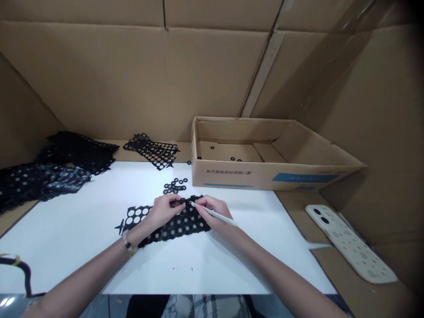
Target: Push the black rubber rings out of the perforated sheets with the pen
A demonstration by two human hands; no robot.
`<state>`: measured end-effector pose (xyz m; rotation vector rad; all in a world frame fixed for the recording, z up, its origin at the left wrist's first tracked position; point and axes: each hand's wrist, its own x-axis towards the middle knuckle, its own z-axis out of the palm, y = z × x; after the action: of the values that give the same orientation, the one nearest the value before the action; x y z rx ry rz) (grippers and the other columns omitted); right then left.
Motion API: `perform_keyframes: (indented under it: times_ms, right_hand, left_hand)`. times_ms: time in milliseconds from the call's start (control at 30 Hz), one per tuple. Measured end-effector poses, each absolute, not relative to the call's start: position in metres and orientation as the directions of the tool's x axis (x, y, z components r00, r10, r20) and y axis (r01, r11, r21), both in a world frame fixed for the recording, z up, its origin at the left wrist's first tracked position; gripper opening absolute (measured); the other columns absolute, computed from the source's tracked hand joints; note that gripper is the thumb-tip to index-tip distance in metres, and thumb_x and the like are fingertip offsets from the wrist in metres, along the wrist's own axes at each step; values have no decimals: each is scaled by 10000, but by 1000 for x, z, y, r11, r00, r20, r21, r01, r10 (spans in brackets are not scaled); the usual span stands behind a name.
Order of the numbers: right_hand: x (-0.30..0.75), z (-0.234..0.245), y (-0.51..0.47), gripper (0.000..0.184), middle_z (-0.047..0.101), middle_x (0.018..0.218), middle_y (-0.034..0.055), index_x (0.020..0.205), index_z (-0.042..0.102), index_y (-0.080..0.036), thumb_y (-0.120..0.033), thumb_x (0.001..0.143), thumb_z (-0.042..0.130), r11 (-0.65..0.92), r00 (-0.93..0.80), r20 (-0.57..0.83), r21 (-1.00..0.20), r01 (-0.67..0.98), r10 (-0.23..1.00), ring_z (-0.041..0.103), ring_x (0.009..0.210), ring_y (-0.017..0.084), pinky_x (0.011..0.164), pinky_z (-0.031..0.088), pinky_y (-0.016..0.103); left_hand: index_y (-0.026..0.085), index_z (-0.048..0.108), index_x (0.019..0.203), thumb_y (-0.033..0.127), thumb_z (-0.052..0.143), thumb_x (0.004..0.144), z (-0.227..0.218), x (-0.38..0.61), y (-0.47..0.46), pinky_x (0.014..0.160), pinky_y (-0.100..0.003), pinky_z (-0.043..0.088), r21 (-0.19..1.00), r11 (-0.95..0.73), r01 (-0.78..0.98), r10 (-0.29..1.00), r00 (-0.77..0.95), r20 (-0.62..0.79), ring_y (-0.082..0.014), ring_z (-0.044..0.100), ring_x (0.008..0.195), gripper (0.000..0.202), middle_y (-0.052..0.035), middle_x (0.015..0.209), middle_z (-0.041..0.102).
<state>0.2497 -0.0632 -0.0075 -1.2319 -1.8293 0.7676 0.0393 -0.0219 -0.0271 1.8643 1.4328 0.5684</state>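
Note:
A black sheet [188, 225] patterned with round washers lies on the white tabletop under both hands. Its left part [134, 215] shows open round holes where rings are out. My left hand [166, 213] rests on the sheet, thumb and forefinger closed at its upper edge; the exact pinch is partly hidden. In my right hand [216, 213] is a slim white pen-like tool [220, 216], its tip touching the sheet close to the left fingertips. Just beyond the sheet sits a small pile of loose black ring washers [174, 187].
An open cardboard box [232, 174] at the back right has several rings inside. A punched-out black sheet [152, 152] lies at the back; more black sheets [76, 152] are heaped at left. A phone in a pale case [351, 245] lies at right. Cardboard walls [132, 79] surround the table.

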Motion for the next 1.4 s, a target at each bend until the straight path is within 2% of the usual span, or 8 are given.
perform_keyframes:
  times_ms: [100,267,467,767,933,1033,1267,1400]
  right_hand:
    - [249,-14,-61,127,674,781,5,813,633,-226,-286,895,558,363,-221,290,-798,482,931,624,713,162,654,456,258]
    - [249,-24,-59,81,699,842,16,856,656,-227,-279,869,594,379,-235,301,-801,464,924,647,770,172,712,477,269]
    - [249,-18,-59,102,705,821,17,840,674,-222,-280,861,593,355,-245,268,-814,460,932,650,749,173,697,487,269]
    - [249,-19,-57,103,722,816,23,822,685,-224,-289,848,609,358,-242,273,-812,462,931,660,742,182,687,495,283]
    - [248,-19,-58,107,714,803,16,817,675,-211,-284,851,604,302,-230,220,-852,428,948,650,717,168,660,486,262]
    - [245,-19,-60,119,709,800,13,819,663,-209,-285,862,581,281,-211,209,-868,409,955,647,717,165,642,481,254]
    - [239,-21,-63,119,696,836,14,826,633,-219,-273,886,547,285,-186,227,-871,400,956,639,758,170,699,479,267]
    - [238,-25,-62,141,695,848,22,819,623,-222,-277,902,523,274,-152,233,-884,378,961,642,766,173,710,488,276]
  left_hand:
    - [194,658,763,457,626,753,-29,36,-19,700,-263,416,809,-103,579,929,346,-130,-194,588,751,265,3,757,666]
    - [175,588,625,498,647,730,-28,34,-17,670,-255,388,829,-64,555,910,374,-180,-163,514,660,345,27,629,571]
    - [181,631,645,500,626,733,-25,34,-19,685,-259,402,825,-84,559,912,377,-163,-172,525,682,331,25,634,583]
    - [183,602,597,520,608,739,-24,34,-20,659,-259,405,797,-99,596,913,372,-165,-167,509,650,366,32,577,536]
    - [179,633,625,487,625,743,-20,35,-22,667,-262,404,812,-97,575,913,376,-157,-173,535,675,330,25,618,589]
    - [168,637,616,458,639,749,-17,37,-24,688,-278,410,815,-135,563,922,373,-104,-186,558,703,319,1,649,612]
    - [189,693,676,420,674,742,-18,40,-23,820,-336,436,825,-222,520,923,384,7,-229,575,853,241,-46,772,678]
    - [186,682,692,438,619,785,-13,37,-18,917,-348,397,831,-270,487,885,465,15,-224,546,936,277,-58,927,639]
